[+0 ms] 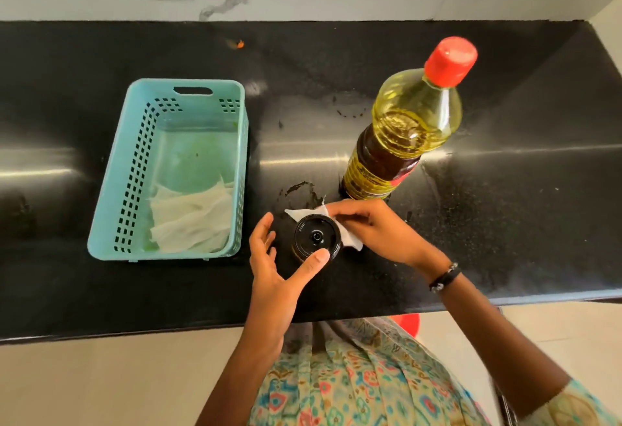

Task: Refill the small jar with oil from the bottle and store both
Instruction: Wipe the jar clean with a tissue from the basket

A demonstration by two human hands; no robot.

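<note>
A small dark jar (pixel 314 238) with a black lid stands near the front of the black counter (pixel 505 190). My left hand (pixel 276 270) cups it from the left, thumb pressed on the lid's near rim, fingers loosely spread. My right hand (pixel 373 230) holds a white tissue (pixel 350 240) against the jar's right side. Just behind them stands the oil bottle (pixel 404 129), upright, red cap on, holding yellow oil.
A light blue plastic basket (pixel 134 169) sits on the counter to the left, with crumpled white paper in its near end. Oily smears mark the counter around the jar and bottle. A marble wall runs behind; the counter's front edge is close to my body.
</note>
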